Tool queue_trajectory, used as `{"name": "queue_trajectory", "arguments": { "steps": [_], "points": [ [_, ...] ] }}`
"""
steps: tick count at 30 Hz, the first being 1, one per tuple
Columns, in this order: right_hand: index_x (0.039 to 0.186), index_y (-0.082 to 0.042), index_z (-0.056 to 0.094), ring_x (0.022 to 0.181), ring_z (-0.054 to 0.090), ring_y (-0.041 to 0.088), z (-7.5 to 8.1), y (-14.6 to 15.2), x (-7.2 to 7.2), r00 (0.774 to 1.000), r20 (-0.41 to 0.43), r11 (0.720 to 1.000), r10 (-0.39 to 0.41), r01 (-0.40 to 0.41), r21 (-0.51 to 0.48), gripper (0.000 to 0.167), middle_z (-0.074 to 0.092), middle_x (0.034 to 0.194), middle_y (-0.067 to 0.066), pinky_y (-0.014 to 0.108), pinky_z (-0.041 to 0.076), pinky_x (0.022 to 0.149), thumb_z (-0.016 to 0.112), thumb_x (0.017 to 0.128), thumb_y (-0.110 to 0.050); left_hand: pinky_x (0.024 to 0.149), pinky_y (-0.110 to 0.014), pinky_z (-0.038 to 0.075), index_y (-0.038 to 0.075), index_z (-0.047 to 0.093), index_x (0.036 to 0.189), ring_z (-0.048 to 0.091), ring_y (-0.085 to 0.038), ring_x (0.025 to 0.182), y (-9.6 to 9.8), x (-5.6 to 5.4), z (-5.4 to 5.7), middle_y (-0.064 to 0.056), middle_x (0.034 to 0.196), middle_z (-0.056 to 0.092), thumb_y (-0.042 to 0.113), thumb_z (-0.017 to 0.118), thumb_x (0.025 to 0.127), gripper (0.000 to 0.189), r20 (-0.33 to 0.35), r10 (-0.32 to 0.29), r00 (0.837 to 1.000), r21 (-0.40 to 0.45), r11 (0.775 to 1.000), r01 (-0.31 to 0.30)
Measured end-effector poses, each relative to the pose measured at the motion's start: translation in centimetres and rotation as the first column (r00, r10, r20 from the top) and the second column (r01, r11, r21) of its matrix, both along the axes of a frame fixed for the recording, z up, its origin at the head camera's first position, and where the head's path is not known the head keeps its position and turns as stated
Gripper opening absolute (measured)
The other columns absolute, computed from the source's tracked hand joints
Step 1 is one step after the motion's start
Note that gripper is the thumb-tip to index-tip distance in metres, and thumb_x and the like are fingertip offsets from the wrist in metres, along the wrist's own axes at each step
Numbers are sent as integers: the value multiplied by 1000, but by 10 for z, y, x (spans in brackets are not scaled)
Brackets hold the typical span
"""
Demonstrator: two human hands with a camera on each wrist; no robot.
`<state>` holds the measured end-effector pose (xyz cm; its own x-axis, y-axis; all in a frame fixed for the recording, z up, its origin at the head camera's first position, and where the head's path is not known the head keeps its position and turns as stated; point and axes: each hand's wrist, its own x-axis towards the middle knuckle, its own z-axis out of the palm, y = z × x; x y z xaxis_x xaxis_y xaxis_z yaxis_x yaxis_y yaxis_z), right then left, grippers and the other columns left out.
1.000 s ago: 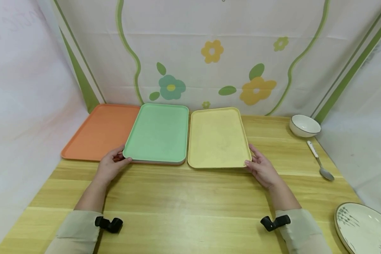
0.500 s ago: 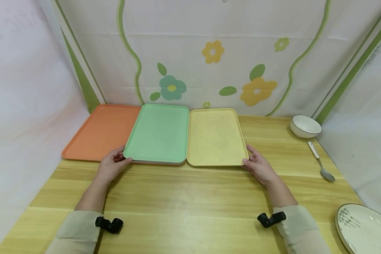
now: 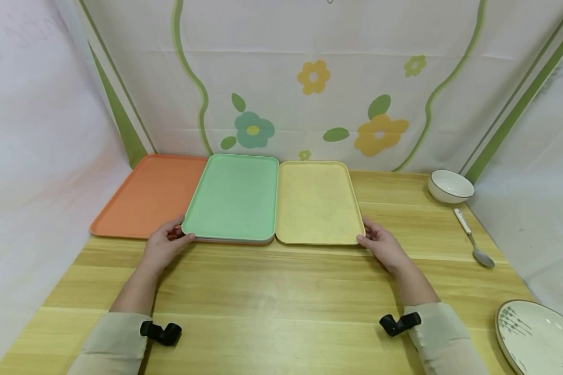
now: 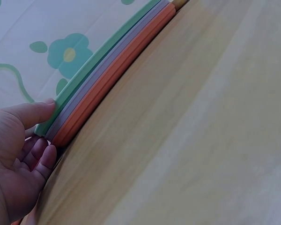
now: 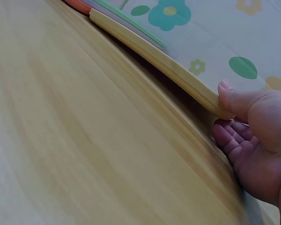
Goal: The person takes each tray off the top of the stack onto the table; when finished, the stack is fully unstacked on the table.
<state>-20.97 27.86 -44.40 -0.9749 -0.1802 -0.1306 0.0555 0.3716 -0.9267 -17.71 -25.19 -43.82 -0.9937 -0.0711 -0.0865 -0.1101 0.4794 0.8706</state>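
Observation:
My left hand is at the near left corner of a stack of trays, its thumb over the edge of the green tray on top and its fingers curled beneath that corner. In the left wrist view, a lavender tray and an orange tray show below the green one. My right hand pinches the near right corner of a yellow tray between thumb and fingers. The right wrist view shows that corner raised off the table, with a dark gap beneath. The yellow tray's left side lies along the stack.
Another orange tray lies at the left, partly behind the stack. At the right are a white bowl, a spoon and a patterned plate. A flowered cloth hangs along the table's back edge.
My right hand has moved left with the yellow tray, closing the gap to the stack. The tray now sits straighter. My left hand has stayed at its corner.

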Motion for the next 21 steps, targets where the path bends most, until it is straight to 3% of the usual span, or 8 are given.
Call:
{"name": "queue_trajectory", "arguments": {
  "steps": [5,9,12,15,21],
  "points": [
    [155,-2,24,106,47,13,0,0,0,1000,15,997,-24,22,80,70,43,143,24,14,45,81,60,99,-22,83,-11,40,9,32,153,46,-33,125,0,0,0,-20,136,48,37,66,94,74,-2,0,1000,-6,1000,0],
    [155,-3,24,125,44,30,1,-3,3,999,-6,988,-49,49,147,75,39,149,23,31,44,101,61,97,-34,82,-10,40,9,32,153,46,-32,124,0,0,0,-19,135,48,38,66,94,74,-3,-1,1000,-2,1000,1],
    [156,-5,23,137,37,38,3,-6,4,997,-32,988,-66,70,138,77,35,152,21,50,36,112,60,97,-39,82,-10,40,9,32,154,46,-31,124,1,1,0,-19,134,48,38,66,94,74,-1,-4,1000,3,1000,4],
    [156,-7,24,141,31,40,7,-11,5,995,-66,989,-81,89,117,76,31,156,18,56,33,113,59,98,-42,82,-10,40,9,31,154,46,-30,123,1,1,1,-18,133,48,38,66,94,75,-1,-5,1000,3,1000,5],
    [152,-7,33,144,27,38,11,-28,-1,986,-137,989,-98,112,96,70,29,158,15,55,29,115,58,98,-43,80,-7,40,7,32,153,46,-28,121,1,1,1,-18,132,49,35,66,94,74,-12,-2,1000,4,1000,2]
  ]
}}
